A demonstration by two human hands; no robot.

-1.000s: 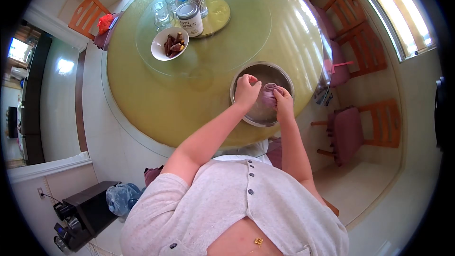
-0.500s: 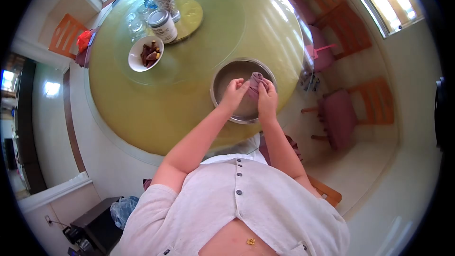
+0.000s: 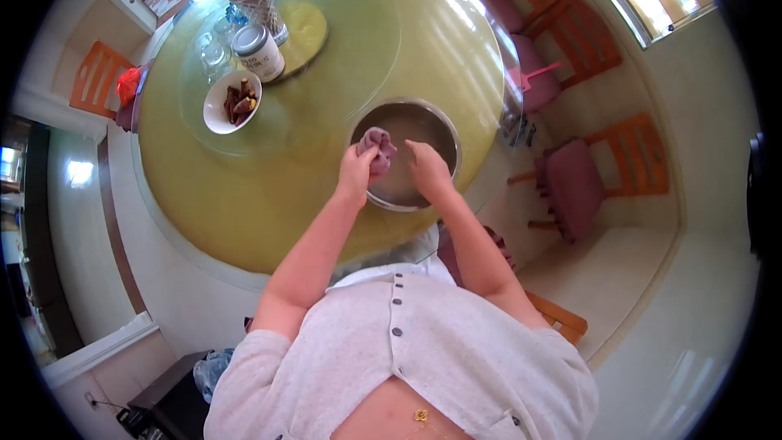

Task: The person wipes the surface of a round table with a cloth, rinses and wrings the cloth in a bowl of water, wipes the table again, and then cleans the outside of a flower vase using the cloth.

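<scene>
The left hand [image 3: 353, 178] pinches a crumpled purple wad [image 3: 380, 151] (cloth, by its folds) over the round silver metal basin [image 3: 421, 122]. Just right of that grip, the right hand [image 3: 429, 171] hangs loose, grasping nothing.

Mauve bundle [image 3: 379, 148], silver-grey basin [image 3: 403, 187], yellow-green tabletop [image 3: 244, 204], white bowl [image 3: 217, 112]

A large round bench [image 3: 212, 212] is here, with a shiny yellow-green top. Near its front right edge stands a round silver metal basin [image 3: 440, 128]. Farther back lies a wide, round, clear glass turntable [image 3: 350, 73]. It bears a round white bowl [image 3: 214, 112], a cylindrical white jar [image 3: 259, 55] with grey lid, some clear glasses [image 3: 214, 59], a smaller round yellow disc [image 3: 309, 33] and a clear glass vase [image 3: 263, 12].
</scene>
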